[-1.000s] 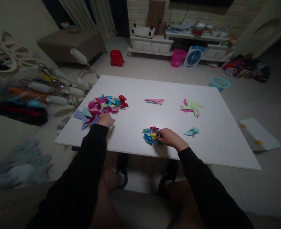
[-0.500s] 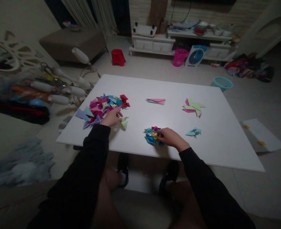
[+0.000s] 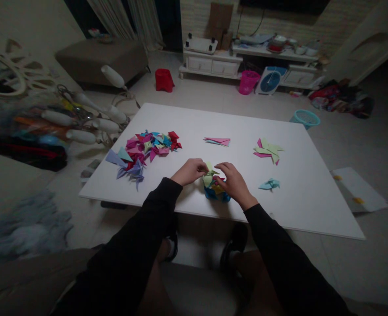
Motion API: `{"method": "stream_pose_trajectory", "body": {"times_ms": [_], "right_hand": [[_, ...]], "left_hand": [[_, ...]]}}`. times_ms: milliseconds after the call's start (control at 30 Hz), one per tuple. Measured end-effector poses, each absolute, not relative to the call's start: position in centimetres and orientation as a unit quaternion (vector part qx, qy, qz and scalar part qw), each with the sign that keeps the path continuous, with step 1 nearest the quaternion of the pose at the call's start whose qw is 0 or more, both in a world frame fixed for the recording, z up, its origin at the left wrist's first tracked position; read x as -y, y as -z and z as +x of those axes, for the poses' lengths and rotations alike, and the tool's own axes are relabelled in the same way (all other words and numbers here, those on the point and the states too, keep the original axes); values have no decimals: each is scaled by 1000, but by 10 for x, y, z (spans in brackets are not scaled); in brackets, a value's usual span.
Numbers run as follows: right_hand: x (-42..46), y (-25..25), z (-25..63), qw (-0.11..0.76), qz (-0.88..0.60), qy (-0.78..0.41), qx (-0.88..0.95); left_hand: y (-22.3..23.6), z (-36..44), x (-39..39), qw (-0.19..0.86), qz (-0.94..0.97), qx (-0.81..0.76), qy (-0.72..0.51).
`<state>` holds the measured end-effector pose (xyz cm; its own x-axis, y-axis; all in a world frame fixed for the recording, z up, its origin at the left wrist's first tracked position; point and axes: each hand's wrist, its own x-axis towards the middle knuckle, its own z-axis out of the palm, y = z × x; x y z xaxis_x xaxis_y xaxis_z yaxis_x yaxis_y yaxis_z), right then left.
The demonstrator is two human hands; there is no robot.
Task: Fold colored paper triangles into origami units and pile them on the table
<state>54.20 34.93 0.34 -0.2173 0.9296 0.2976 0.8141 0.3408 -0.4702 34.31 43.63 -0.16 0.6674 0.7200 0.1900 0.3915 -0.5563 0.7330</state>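
Observation:
My left hand (image 3: 191, 171) pinches a light green origami crane (image 3: 209, 179) above a small group of folded papers near the table's front edge. Blue (image 3: 212, 194) and yellow folded pieces show in that group, partly covered by the crane and my right hand. My right hand (image 3: 232, 182) is at the right side of the same group, thumb and forefinger apart around a bit of magenta paper; no firm grip shows. To the left lies a heap of many-coloured folded papers (image 3: 148, 147), with a lilac piece (image 3: 136, 172) at its near side.
On the white table (image 3: 181, 118) lie flat pink and blue folded strips (image 3: 217, 141), a green and magenta pinwheel (image 3: 268, 150) and a pale blue crane (image 3: 269, 184). A lamp with white shades (image 3: 105, 125) stands by the left edge. A turquoise basket (image 3: 306, 117) sits beyond the right corner.
My left hand has carried the light green crane from beside the heap rightward to the small group. My right hand's fingers have spread and risen slightly from the yellow piece.

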Motion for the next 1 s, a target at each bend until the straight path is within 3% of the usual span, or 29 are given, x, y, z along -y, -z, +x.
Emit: {"method": "stream_pose_trajectory", "body": {"times_ms": [600,1000], "right_hand": [[-349,5,545,257,-570,-86,776],[-348,4,547,247,-572,-81,778]], "left_hand": [[6,354,-428,389,823,-307,-278],[7,356,-426,350,839,-311,-276]]}}
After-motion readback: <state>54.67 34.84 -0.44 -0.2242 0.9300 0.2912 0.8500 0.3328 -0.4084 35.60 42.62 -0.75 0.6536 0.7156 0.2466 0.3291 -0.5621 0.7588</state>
